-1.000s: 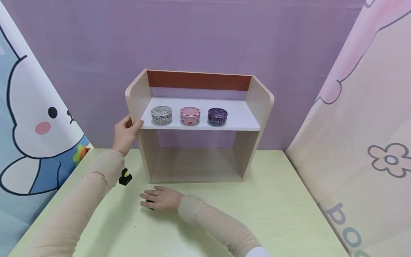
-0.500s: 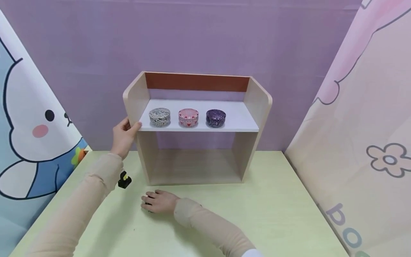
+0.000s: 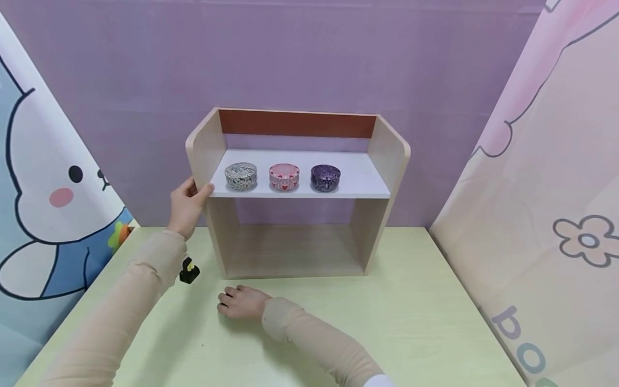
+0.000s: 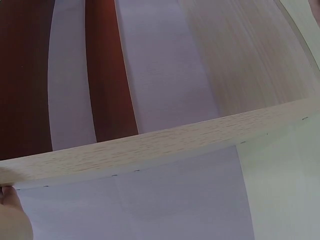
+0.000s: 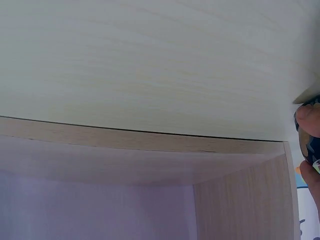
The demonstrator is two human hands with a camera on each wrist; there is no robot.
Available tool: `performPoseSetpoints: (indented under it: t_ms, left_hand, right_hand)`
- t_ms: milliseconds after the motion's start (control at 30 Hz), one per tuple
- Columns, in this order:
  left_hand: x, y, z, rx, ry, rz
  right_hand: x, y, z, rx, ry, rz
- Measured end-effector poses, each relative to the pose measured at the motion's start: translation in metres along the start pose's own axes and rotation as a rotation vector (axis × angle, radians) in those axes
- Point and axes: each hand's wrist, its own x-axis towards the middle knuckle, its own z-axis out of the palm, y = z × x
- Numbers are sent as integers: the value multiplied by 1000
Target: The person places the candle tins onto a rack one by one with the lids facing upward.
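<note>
My left hand (image 3: 186, 207) grips the left side panel of a small wooden shelf (image 3: 222, 236), with the thumb at the front edge. A fingertip of it shows in the left wrist view beside the panel edge. On the white upper board stand a grey patterned tin (image 3: 240, 177), a pink tin with hearts (image 3: 284, 177) and a purple tin (image 3: 325, 178), in a row. Low over the table in front of the shelf, my right hand (image 3: 244, 302) holds a dark blue patterned tin (image 5: 314, 145). The right wrist view shows only part of that tin; in the head view the hand hides it.
A pale green table (image 3: 411, 322) carries the shelf. A purple cloth (image 3: 309, 59) hangs behind, and printed panels border both sides. A small black and yellow device (image 3: 189, 270) sits by my left wrist. The shelf's lower compartment has a wooden floor (image 3: 295, 250).
My right hand's spread fingers have drawn in and curled around the dark tin, and the hand sits slightly lower in view. The left hand keeps its grip; the head view has shifted slightly.
</note>
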Motion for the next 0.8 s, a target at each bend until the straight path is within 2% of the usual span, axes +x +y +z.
performPoseSetpoints:
  t_ms: [267, 400, 467, 567, 733, 800]
  left_hand:
    - [-2, 1, -1, 7, -7, -10]
    - [-2, 1, 0, 9, 2, -4]
    - [-1, 1, 0, 6, 6, 3]
    - [-1, 0, 0, -9, 13, 13]
    - [0, -1, 0, -35, 21, 13]
    - [-1, 0, 0, -39, 18, 12]
  right_hand:
    - [-8, 8, 6, 56, 38, 41]
    - [-14, 17, 7, 164, -13, 80]
    - [-19, 23, 7, 239, -37, 116]
    - [-27, 31, 7, 377, -28, 178]
    - [-41, 44, 7, 707, -10, 308]
    - [-47, 48, 7, 839, 23, 374]
